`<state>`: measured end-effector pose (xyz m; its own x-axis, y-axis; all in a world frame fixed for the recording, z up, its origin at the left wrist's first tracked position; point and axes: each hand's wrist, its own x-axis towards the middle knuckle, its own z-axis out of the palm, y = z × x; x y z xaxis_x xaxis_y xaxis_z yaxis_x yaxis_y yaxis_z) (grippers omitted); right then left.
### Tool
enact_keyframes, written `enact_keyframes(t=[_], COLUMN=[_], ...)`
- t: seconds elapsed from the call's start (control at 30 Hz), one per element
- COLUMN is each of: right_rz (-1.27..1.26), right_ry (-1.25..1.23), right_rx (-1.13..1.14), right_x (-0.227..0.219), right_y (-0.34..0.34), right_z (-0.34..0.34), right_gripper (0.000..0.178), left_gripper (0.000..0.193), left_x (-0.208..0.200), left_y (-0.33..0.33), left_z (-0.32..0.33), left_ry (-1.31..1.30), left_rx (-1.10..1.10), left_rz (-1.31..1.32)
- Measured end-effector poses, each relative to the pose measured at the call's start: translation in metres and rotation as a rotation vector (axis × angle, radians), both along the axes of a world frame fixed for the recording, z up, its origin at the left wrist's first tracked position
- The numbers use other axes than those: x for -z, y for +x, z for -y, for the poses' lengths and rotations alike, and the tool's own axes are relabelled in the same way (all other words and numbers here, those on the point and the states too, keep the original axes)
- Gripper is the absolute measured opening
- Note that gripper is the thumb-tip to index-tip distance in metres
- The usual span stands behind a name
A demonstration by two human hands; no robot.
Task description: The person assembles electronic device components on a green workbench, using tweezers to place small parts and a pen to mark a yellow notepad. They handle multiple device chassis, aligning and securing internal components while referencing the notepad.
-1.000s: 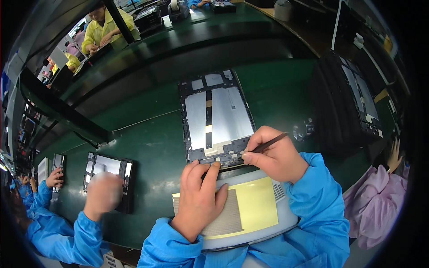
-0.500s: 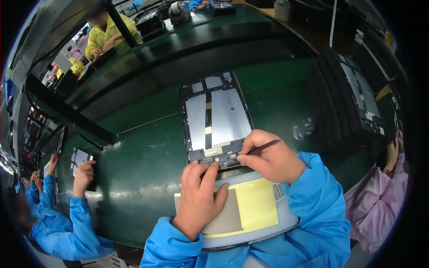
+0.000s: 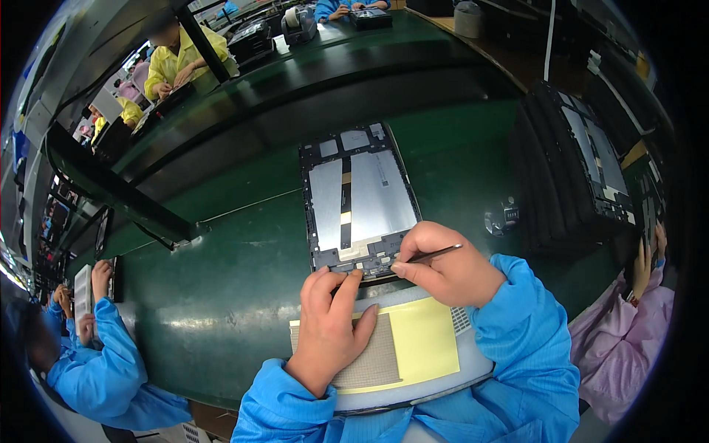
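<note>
An opened tablet (image 3: pixel 377 196) lies on the green bench before me, its silver plate showing inside a black frame and a dark flat cable running down it. My left hand (image 3: pixel 325 321) rests at its lower edge, fingertips on the dark strip there and thumb held apart. At the lower right corner my right hand (image 3: pixel 447 266) pinches a slim dark tool (image 3: pixel 443 252), whose rear end points right. Its working tip is hidden by my fingers. Below the tablet a yellow sheet (image 3: pixel 428 343) lies on a pale pad, with a tan patterned sheet (image 3: pixel 369 362) over it.
Black padded trays (image 3: pixel 550 177) form a stack on the right, a similar tablet on their side. A small clear-and-dark item (image 3: pixel 502 216) lies beside them. A black metal post (image 3: pixel 118 184) slants at the left. Co-workers (image 3: pixel 96 362) sit left, right and across the bench.
The tool in my right hand has tilted slightly flatter. My left hand stays put. The co-worker on the left has drawn a hand and a tablet farther left.
</note>
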<state>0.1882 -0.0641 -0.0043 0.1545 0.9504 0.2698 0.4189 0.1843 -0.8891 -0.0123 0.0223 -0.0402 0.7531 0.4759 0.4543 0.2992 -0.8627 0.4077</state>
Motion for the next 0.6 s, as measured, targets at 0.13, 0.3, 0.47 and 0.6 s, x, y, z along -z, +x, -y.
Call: enact_keyframes(t=[0.13,0.3,0.47,0.6], right_rz=[0.149,-0.589,-0.664,-0.761], right_ry=[0.107,0.386,0.252,0.254], right_rx=[-0.015,0.379,0.438,0.398], right_x=[0.005,0.018,0.043,0.044], right_y=[0.004,0.013,0.013,0.007], right_z=[-0.001,-0.016,-0.026,-0.023], right_gripper=[0.012,0.017,0.016,0.017], left_gripper=[0.063,0.059,0.057,0.052], left_x=[0.003,0.017,0.015,0.005], left_y=[-0.003,-0.002,0.010,0.010], left_z=[-0.004,-0.016,-0.029,-0.027], left_ry=[-0.056,-0.219,-0.783,-0.944], left_rx=[-0.006,-0.164,-0.243,-0.180], left_rz=[0.060,0.239,0.416,0.547])
